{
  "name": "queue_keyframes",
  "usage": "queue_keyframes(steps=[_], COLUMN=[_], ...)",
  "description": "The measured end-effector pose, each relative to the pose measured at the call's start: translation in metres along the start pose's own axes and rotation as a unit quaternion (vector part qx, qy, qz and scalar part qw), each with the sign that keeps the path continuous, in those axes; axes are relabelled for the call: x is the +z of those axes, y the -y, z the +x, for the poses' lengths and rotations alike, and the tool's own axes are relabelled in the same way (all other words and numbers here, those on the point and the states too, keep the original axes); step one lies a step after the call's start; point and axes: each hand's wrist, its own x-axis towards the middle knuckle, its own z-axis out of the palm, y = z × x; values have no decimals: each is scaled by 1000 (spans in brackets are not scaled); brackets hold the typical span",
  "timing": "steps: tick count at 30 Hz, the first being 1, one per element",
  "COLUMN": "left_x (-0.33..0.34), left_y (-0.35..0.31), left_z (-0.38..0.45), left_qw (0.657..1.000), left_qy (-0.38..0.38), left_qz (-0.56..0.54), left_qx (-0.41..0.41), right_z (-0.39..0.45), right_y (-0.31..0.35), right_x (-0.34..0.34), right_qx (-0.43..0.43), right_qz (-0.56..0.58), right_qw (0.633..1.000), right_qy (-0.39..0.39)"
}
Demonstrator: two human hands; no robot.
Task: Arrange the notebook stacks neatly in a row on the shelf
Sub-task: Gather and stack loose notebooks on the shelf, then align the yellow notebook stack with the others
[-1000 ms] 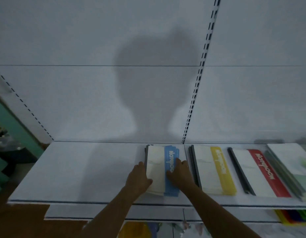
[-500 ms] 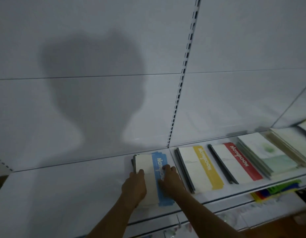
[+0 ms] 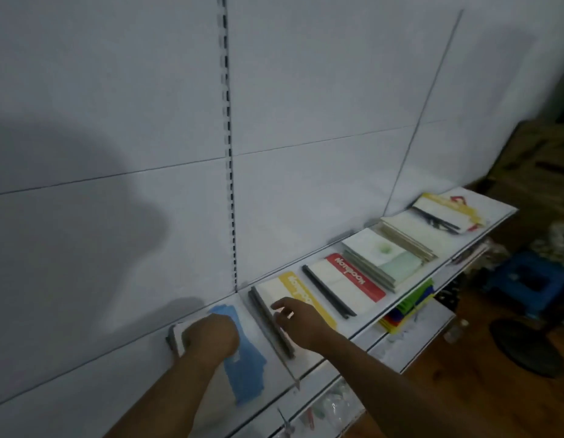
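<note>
My left hand lies on top of the blue-band notebook stack, fingers bent over its far end, w/ the stack flat on the white shelf just left of the slotted upright. My right hand hovers loose and empty over the yellow-band stack just right of that upright; red-band stack & pale green stack run further right. Looks like blue is nearly squared, so next prob. straighten yellow parallel to it, keeping the gaps even.
</note>
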Motion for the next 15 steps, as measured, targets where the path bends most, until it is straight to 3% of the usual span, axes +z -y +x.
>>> queue_keyframes(steps=[2,4,9,15], left_x=[-14,-21,-23,-22], left_y=[-49,-108,-266,-443], left_z=[-8,-21,-54,-88], left_qw=[994,982,947,914], left_qy=[-78,-108,-113,-114], left_qz=[-15,-45,-47,-63], left_qx=[74,148,297,383], right_z=[-9,-19,-64,-147], right_y=[-26,-62,-174,-318], right_x=[-39,-79,-186,-306], right_qx=[23,63,170,265], right_qz=[-6,0,26,65], right_qw=[999,994,966,913], right_qy=[-40,-88,-192,-302])
